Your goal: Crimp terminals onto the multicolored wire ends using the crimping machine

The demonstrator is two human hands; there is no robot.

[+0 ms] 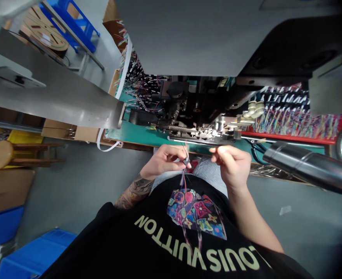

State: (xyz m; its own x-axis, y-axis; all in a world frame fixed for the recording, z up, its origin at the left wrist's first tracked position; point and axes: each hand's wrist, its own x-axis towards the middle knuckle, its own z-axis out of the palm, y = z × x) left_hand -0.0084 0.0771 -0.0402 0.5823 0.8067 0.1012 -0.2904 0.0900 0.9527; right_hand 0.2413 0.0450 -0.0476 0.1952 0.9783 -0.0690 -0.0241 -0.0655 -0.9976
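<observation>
Left hand [163, 159]: thumb and fingers are closing narrowly around a small dark block [186, 161]. Thin coloured wires [184, 179] are trailing from it toward the black shirt [113, 240]; a few blurred strands are pointing up toward the machine. Right hand [235, 164]: fingers are curling in, thumb against forefinger, well apart from the block; tips are blurring, so cannot tell whether they are gripping anything.

Position: block and wires are hanging in front of the person's body, just short of the green tabletop [142, 135]. The machine [197, 133] is standing on that top, beyond both hands.

Surroundings: many wires [284, 121] are lying in a red tray [290, 139] on the right; another heap of wires [137, 93] is spreading at the left. A shiny metal tube [307, 164] is jutting in from the right edge. A wooden stool [16, 153] is standing on the floor, far left.
</observation>
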